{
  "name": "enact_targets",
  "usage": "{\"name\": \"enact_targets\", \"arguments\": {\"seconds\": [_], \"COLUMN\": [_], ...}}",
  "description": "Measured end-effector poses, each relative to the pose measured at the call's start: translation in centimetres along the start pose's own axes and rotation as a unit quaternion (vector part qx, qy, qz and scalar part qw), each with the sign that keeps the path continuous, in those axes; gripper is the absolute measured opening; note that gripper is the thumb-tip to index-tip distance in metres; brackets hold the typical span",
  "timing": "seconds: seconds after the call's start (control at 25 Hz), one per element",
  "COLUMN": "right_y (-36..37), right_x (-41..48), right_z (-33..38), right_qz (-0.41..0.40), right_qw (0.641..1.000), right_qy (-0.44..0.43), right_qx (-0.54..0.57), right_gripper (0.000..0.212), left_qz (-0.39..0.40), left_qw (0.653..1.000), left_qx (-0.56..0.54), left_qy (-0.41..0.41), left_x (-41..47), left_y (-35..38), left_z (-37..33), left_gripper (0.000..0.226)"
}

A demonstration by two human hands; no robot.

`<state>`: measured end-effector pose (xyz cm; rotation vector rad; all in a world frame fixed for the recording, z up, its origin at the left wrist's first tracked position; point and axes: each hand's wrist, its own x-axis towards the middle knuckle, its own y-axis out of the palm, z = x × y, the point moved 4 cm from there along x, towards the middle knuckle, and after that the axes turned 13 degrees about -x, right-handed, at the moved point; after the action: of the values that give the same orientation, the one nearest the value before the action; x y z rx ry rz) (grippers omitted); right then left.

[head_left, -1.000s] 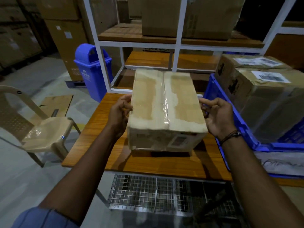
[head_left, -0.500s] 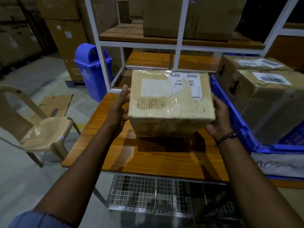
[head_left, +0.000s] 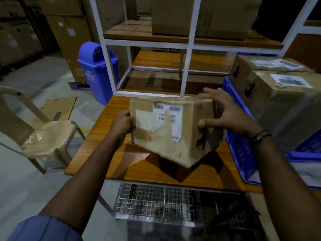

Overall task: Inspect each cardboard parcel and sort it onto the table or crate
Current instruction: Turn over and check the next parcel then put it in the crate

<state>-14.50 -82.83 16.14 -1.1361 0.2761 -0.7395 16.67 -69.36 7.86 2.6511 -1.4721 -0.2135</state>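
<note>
Head view: the cardboard parcel point(head_left: 166, 129) is held in the air above the wooden table point(head_left: 97, 141), tilted so that one lower corner points down at the tabletop, where it casts a dark shadow. Its face with the white labels and torn tape is turned toward the camera; motion blur hides the print. The left hand point(head_left: 122, 125) grips the parcel's left edge with curled fingers. The right hand point(head_left: 227, 115) clasps the upper right corner, fingers spread over the top edge and thumb pressed on the side face. Just right of the parcel stands a blue crate point(head_left: 234, 136) on the table, holding two larger labelled boxes point(head_left: 281, 94). Behind the table are a white rack point(head_left: 111, 54) and a blue bin point(head_left: 97, 70); a beige chair point(head_left: 45, 136) stands at the left.
</note>
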Motion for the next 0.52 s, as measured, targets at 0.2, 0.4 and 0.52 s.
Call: {"name": "enact_targets", "arguments": {"seconds": [0.2, 0.4, 0.52], "right_y": [5.8, 10.0, 12.1], "right_x": [1.1, 1.6, 2.7], "right_z": [4.0, 5.8, 7.6], "right_qz": [0.243, 0.193, 0.132], "right_qw": [0.921, 0.927, 0.929], "right_qy": [-0.089, -0.067, -0.045], "right_qx": [-0.291, -0.313, -0.343], "right_gripper": [0.138, 0.136, 0.128], "left_qz": [0.0, -0.05, -0.046], "left_qw": [0.997, 0.997, 0.996], "left_qx": [0.069, 0.0, 0.076], "left_qy": [-0.035, -0.052, -0.014], "left_x": [0.6, 0.9, 1.1], "left_y": [1.1, 1.1, 2.4], "left_z": [1.5, 1.3, 1.2], "left_gripper": [0.037, 0.032, 0.031]}}
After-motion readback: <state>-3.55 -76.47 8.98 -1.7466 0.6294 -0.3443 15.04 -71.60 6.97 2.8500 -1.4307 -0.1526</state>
